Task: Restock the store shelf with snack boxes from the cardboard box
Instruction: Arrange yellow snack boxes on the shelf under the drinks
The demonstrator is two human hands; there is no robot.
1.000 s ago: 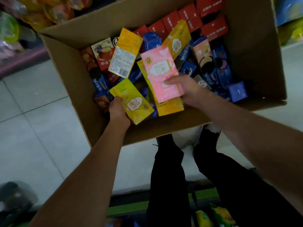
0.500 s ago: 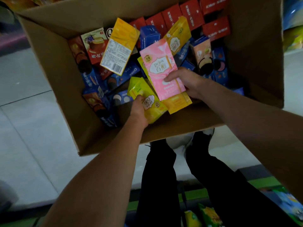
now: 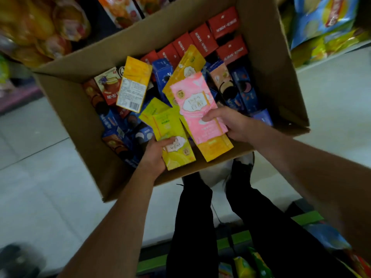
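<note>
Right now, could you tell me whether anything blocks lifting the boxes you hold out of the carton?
Nothing visible does. The left hand grips the yellow box, the right hand the pink box, above the open carton.

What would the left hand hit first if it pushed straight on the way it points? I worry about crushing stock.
Probably the second lime-yellow snack box just beyond the lime-yellow box that the left hand grips; depth is unclear, so it may pass above.

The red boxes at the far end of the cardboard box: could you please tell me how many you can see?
6 red boxes: four in a diagonal row, one at the far corner, one just nearer. More may lie hidden beneath.
</note>
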